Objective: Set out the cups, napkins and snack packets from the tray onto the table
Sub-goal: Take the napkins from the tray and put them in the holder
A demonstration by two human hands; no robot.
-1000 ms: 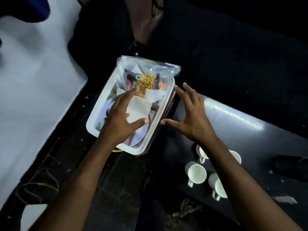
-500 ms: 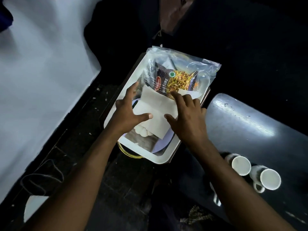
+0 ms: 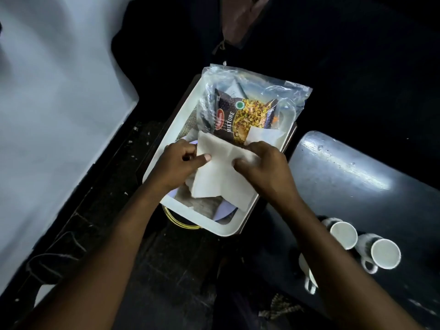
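A white tray (image 3: 222,228) sits left of a dark table (image 3: 345,177). Inside it lies a clear plastic bag holding a dark snack packet (image 3: 240,115) marked MIXTURE. White napkins (image 3: 219,177) lie stacked over the tray's near half. My left hand (image 3: 176,164) pinches the napkins' left edge with thumb and fingers. My right hand (image 3: 262,165) grips them from the right. Three white cups stand on the table at the right: one (image 3: 342,234), another (image 3: 384,256), and a third (image 3: 308,275) partly hidden by my right forearm.
A pale wall or panel (image 3: 54,115) fills the left side. Dark floor lies below the tray, with a yellow ring (image 3: 178,222) showing under its near edge. A person in dark clothes stands beyond the tray at the top.
My right hand moved from beside the tray onto the napkins, and both hands have closed on the stack. The view shifted, so the tray and cups now sit further right.
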